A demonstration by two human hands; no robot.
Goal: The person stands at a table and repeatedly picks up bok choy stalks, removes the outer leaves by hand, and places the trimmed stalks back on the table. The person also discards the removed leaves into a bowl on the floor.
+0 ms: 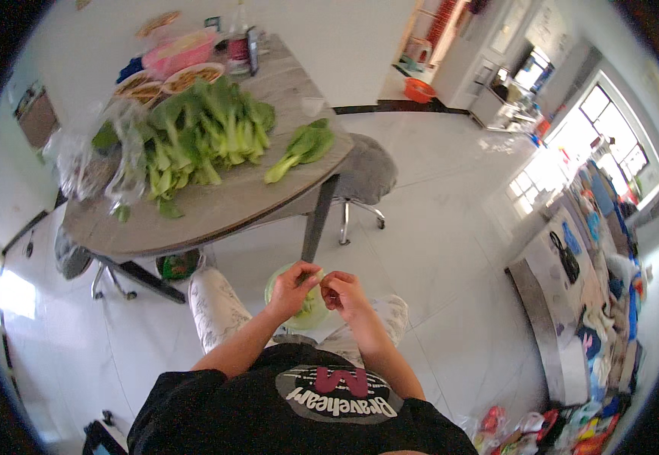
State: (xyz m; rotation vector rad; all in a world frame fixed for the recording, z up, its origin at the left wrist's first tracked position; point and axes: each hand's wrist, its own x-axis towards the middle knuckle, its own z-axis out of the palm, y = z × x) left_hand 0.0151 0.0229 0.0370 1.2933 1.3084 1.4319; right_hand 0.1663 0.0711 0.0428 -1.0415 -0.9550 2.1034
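My left hand (293,289) and my right hand (345,294) meet at the fingertips in front of me. Pinched between them is a small pale green piece (321,274), probably vegetable, mostly hidden by the fingers. Below them, between my knees, is a pale green basin (301,324) with light green vegetable pieces (308,306) inside; the hands cover part of it. On the grey table (232,219) ahead lies a large pile of leafy bok choy (210,136). A separate bok choy (302,149) rests to the right of the pile, near the table's edge.
Clear plastic bags (127,153) lie left of the pile. Behind it stand bowls of food (193,77), a pink basin (178,54) and a bottle (238,48). A grey swivel chair (366,170) stands by the table. Clothes cover a sofa (568,307) at right.
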